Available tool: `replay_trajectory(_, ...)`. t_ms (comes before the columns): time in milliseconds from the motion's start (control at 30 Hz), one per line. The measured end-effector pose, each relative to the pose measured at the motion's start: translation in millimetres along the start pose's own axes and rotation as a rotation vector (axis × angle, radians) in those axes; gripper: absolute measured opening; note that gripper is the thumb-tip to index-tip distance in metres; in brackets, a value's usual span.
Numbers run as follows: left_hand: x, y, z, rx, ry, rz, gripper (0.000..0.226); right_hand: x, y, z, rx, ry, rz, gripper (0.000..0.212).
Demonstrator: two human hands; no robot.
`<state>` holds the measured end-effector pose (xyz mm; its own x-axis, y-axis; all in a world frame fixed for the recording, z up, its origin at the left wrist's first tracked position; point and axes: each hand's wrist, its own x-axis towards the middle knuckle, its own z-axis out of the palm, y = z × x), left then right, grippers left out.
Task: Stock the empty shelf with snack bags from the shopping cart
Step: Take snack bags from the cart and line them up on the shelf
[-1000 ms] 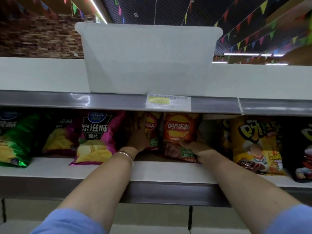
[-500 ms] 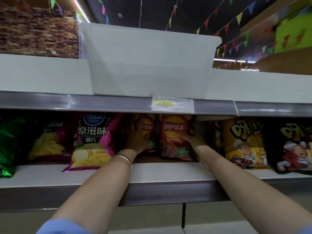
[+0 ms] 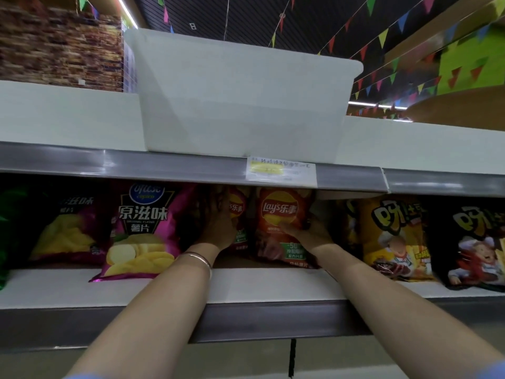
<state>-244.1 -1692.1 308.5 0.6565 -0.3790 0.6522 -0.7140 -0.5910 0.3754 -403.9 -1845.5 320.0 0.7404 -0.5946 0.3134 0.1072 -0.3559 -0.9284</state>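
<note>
A: Red Lay's chip bag (image 3: 281,225) stood upright mid-shelf, right hand (image 3: 308,233) gripping its lower right edge, thumb across the front. Likely squaring it up.

B: Left hand (image 3: 218,228)?

A: Pressed against a second red Lay's bag (image 3: 237,214) just beside it. Fingers hidden, couldn't tell how far they curled. Probably propping it.

B: Surface?

A: White shelf board (image 3: 259,285), grey rail. Magenta chip bag (image 3: 142,231) to the left, yellow snack bag (image 3: 393,236) to the right. White plastic bin (image 3: 240,97) overhead, bunting on a dark ceiling.
</note>
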Motion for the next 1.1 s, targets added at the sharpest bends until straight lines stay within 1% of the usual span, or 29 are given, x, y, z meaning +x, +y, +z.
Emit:
replay_trajectory(100, -0.2, 0.1, -2.0, -0.016, -0.011, -0.004, 0.084, -0.6, -5.0, -1.4, 0.060, 0.001, 0.036, 0.071)
replay_trajectory(167, -1.5, 1.1, -4.2, -0.001, -0.025, 0.000, 0.088, -7.5, -10.3, -3.9, 0.135, -0.032, 0.080, 0.063)
replay_trajectory(200, -1.8, 0.8, -4.4, 0.014, -0.035, 0.002, 0.091, -11.5, -11.8, -6.3, 0.180, -0.067, 0.105, 0.062)
replay_trajectory(267, -1.3, -1.1, -2.7, 0.027, -0.056, 0.010, 0.094, -22.8, -15.7, -12.9, 0.222, -0.118, 0.117, 0.070)
replay_trajectory(333, -1.1, -2.7, -0.8, 0.035, -0.066, 0.007, 0.095, -33.3, -18.6, -21.1, 0.190, -0.109, 0.118, 0.069)
replay_trajectory(433, -0.3, -4.5, 1.7, 0.023, -0.056, 0.016, 0.093, -45.9, -23.7, -32.3, 0.158, -0.088, 0.137, 0.045)
replay_trajectory(500, 0.2, -4.9, 2.1, 0.011, -0.064, 0.005, 0.094, -50.9, -26.8, -37.7, 0.140, -0.099, 0.149, 0.038)
replay_trajectory(600, -0.9, -3.9, -0.9, -0.010, -0.064, -0.006, 0.096, -58.2, -31.1, -41.8, 0.118, -0.108, 0.140, 0.038)
replay_trajectory(700, -4.6, -1.0, -5.5, -0.026, -0.065, 0.000, 0.096, -63.7, -32.7, -45.2, 0.113, -0.141, 0.135, 0.050)
replay_trajectory(800, -7.4, 0.3, -5.3, -0.034, -0.056, -0.014, 0.095, -66.7, -31.9, -48.2, 0.122, -0.156, 0.127, 0.054)
replay_trajectory(933, -10.6, 2.4, -3.6, -0.030, -0.061, -0.024, 0.089, -62.2, -26.1, -46.4, 0.126, -0.088, 0.128, 0.052)
replay_trajectory(1033, -13.0, 5.7, -1.3, -0.030, -0.093, 0.029, 0.085, -52.6, -24.9, -36.1, 0.159, -0.021, 0.120, 0.041)
replay_trajectory(1100, -13.5, 5.5, -0.1, -0.036, -0.121, 0.051, 0.084, -46.1, -23.6, -25.2, 0.175, -0.007, 0.117, 0.041)
